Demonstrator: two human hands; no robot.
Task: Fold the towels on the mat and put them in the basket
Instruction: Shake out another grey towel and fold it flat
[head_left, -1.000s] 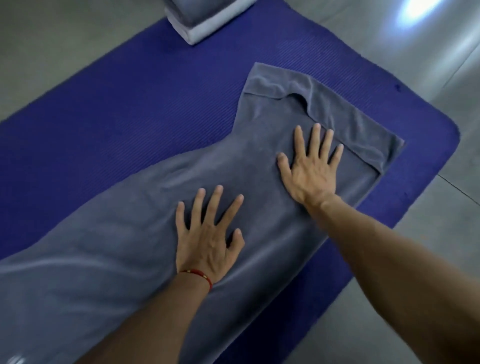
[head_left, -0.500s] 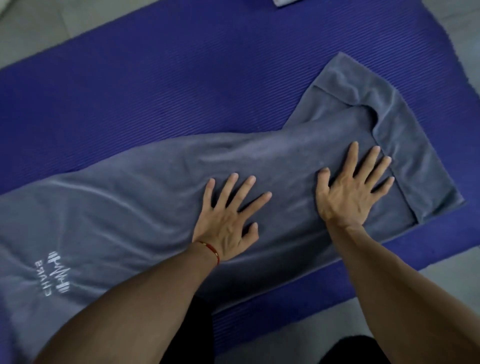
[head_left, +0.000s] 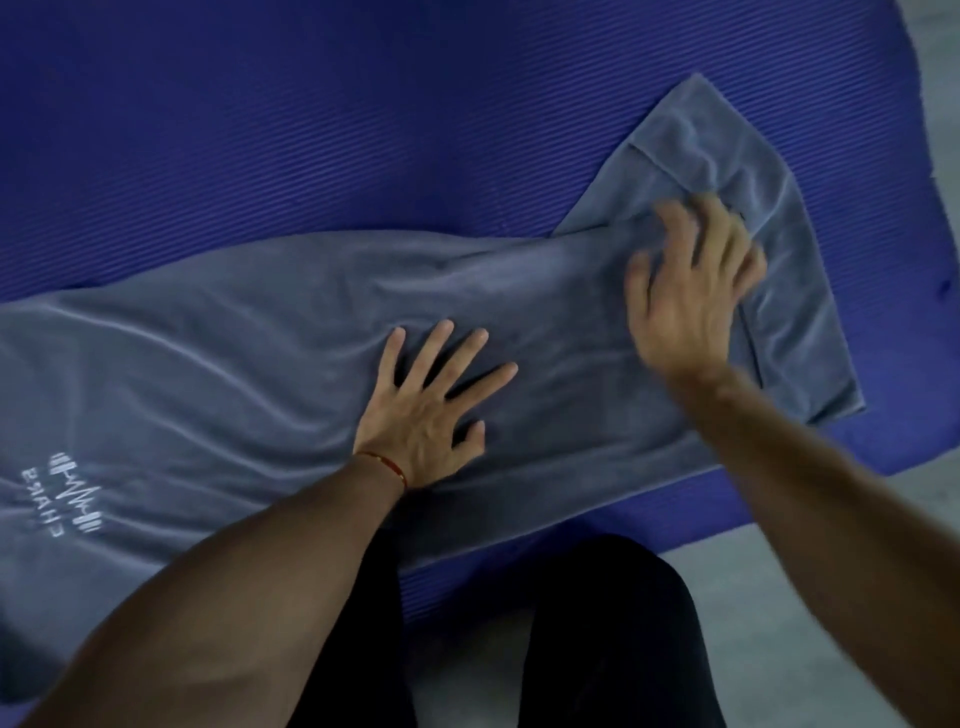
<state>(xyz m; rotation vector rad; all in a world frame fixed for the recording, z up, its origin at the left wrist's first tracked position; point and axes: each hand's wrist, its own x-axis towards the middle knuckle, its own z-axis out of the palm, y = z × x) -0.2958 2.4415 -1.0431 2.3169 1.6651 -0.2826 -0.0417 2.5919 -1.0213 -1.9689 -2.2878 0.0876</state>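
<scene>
A long grey towel (head_left: 234, 338) lies spread across the blue ribbed mat (head_left: 311, 130), with its right end folded back into a flap. A white logo (head_left: 67, 493) is printed near its left end. My left hand (head_left: 431, 410) lies flat on the middle of the towel with its fingers apart and holds nothing. My right hand (head_left: 691, 280) is blurred at the inner edge of the flap. Its fingers are bent into wrinkled cloth, and I cannot tell whether they grip it. No basket is in view.
My legs in black trousers (head_left: 597, 639) are at the mat's near edge. Grey floor (head_left: 717, 582) shows beyond the mat at the bottom right and the top right corner. The far half of the mat is bare.
My right hand has moved from lying flat up and right to the flap's edge, and the flap has wrinkled. The left hand stays pressed on the towel. The view has swung left.
</scene>
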